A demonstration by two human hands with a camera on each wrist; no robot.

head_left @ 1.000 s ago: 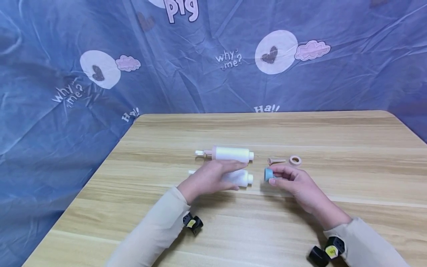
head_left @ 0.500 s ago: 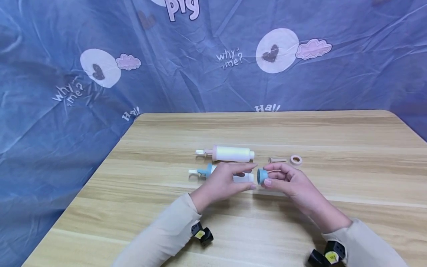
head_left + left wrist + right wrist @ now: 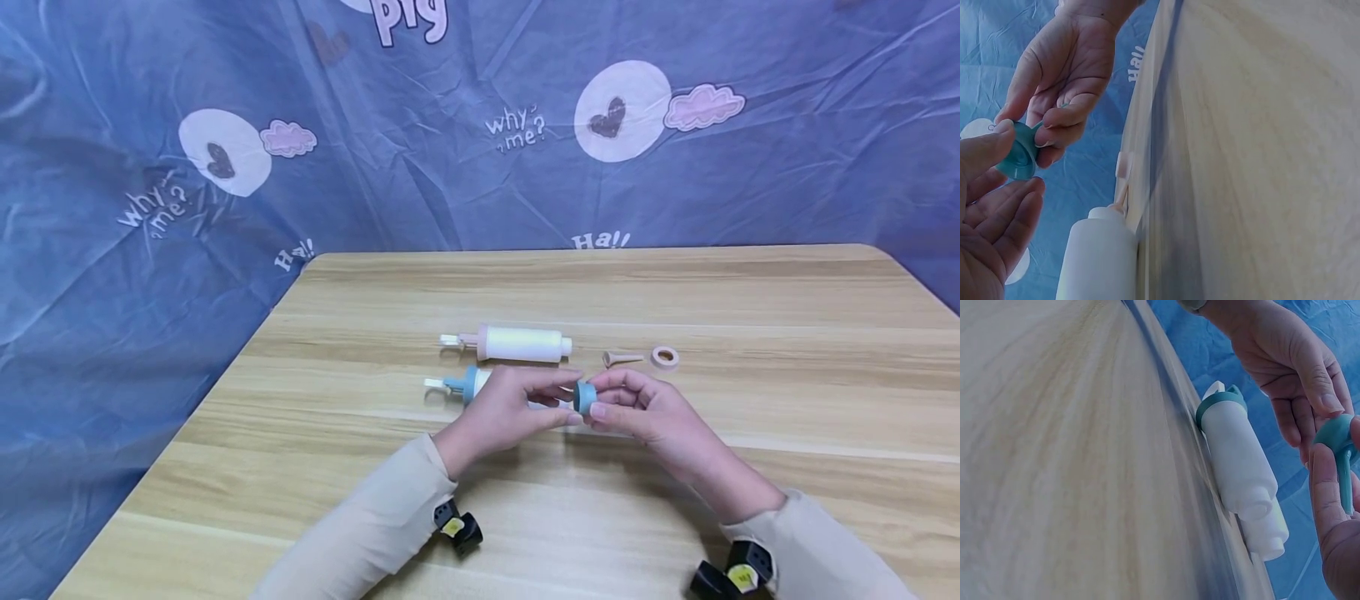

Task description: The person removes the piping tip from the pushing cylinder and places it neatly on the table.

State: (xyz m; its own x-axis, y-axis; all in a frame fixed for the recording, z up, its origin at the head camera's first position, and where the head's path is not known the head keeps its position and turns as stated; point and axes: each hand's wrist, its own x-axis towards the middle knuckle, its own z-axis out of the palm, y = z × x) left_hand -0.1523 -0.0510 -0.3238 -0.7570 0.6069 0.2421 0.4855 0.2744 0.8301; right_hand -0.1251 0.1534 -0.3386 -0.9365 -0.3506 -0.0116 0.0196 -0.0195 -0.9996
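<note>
My right hand [image 3: 652, 417] pinches a small teal funnel-shaped piece [image 3: 585, 398] with a narrow stem, also plain in the right wrist view as the teal funnel-shaped piece [image 3: 1335, 432]. From the other side my left hand [image 3: 506, 408] has its thumb and fingertips at the wide rim; the left wrist view shows them meeting the teal funnel-shaped piece [image 3: 1019, 153]. Beneath the left hand lies a white bottle with a teal collar [image 3: 471, 383], partly covered in the head view. Its white body [image 3: 1238, 456] shows in the right wrist view.
Behind it lies a second white bottle [image 3: 522, 343] with a pink collar. To the right are a small pink funnel-shaped piece [image 3: 622, 358] and a pink ring [image 3: 665, 357]. All rest on a wooden table [image 3: 562, 517] before a blue printed cloth [image 3: 420, 150].
My right hand has moved left with the teal funnel-shaped piece. My left hand has come right from over the teal-collared bottle, and its fingers now meet the piece.
</note>
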